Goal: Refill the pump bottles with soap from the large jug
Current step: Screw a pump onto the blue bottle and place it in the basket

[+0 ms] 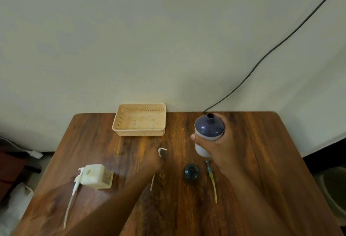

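My right hand [215,147] grips a dark blue bottle [208,129] with a pale lower half; its neck is open and it stands upright over the table's right middle. My left hand [152,159] holds a white pump head [162,151] whose thin tube [152,183] trails back under the hand. A square cream bottle [95,175] stands at the left with an open hole on top. Beside it lies a white pump with a long tube [72,194]. A dark pump [191,172] and a yellow tube [213,185] lie near my right wrist. No large jug is visible.
A shallow peach basket [139,119] sits at the back edge of the wooden table [262,160] against the wall. A dark cable [262,59] runs up the wall at the right. A white bag [15,204] and other things lie on the floor at the left.
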### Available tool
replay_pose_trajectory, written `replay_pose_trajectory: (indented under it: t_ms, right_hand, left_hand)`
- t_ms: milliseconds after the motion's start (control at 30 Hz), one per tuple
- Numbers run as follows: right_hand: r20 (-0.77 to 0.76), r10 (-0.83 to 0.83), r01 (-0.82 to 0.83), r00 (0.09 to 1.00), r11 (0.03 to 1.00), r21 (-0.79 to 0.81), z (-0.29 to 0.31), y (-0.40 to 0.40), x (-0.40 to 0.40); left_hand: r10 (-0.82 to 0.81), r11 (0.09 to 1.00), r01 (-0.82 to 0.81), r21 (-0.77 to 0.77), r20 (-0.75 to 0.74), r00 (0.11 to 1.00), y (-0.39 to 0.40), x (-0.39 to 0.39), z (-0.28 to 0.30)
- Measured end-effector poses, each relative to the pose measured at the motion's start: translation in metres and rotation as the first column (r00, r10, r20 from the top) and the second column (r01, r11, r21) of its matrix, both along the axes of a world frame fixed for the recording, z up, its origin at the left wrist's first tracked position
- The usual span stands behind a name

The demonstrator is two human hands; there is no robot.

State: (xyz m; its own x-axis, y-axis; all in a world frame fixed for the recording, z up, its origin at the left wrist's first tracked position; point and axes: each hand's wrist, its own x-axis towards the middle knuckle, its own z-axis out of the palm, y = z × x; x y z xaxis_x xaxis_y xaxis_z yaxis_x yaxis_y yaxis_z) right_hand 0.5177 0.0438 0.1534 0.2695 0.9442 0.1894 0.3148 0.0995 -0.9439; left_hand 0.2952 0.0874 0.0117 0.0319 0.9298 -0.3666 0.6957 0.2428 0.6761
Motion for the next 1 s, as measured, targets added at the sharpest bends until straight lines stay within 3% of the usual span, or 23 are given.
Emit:
replay_pose_trajectory:
  t_ms: [100,333,533,733,1000]
  right_hand:
    - [0.009,0.03,-0.03,1.0,0.999,0.025,0.012,0.01,-0.019]
    - [-0.07,0.148,-0.143,0.987,0.987,0.071,0.055,0.035,-0.071]
    - [-0.073,0.201,-0.186,0.977,0.968,0.169,0.111,0.05,-0.1]
    - [-0.079,0.252,-0.229,0.965,0.948,0.22,0.17,0.05,-0.119]
    - [-0.019,0.271,-0.259,0.962,0.937,0.233,0.216,0.042,-0.142]
  left_hand:
    - [0.045,0.992,-0.053,0.112,0.065,0.997,0.005,-0.027,0.024]
    - [0.077,0.954,-0.072,0.291,-0.007,0.997,0.023,-0.09,0.096]
    - [0.136,0.853,-0.152,0.499,0.068,0.988,0.038,-0.121,0.187]
    - [0.079,0.729,-0.133,0.671,0.11,0.991,0.042,-0.133,0.287]
    - [-0.033,0.607,-0.107,0.788,0.159,0.987,0.019,-0.126,0.432]
